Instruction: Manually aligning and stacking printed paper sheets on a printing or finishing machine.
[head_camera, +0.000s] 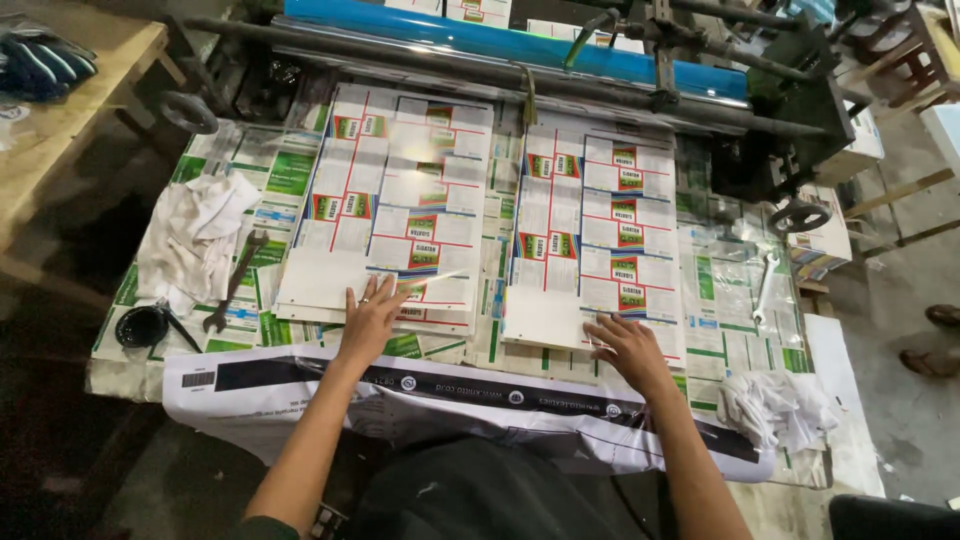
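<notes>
While both hands lie flat with fingers spread, the left hand (368, 318) presses the near edge of the left stack of printed sheets (395, 205), and the right hand (628, 345) the right stack of printed sheets (595, 235); both stacks run lengthwise toward the blue roller (500, 40) at the top of the frame.

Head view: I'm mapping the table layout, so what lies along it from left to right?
Black round dish → dark wrench → left hand on left sheet stack → right hand on right sheet stack → silver wrench.
</notes>
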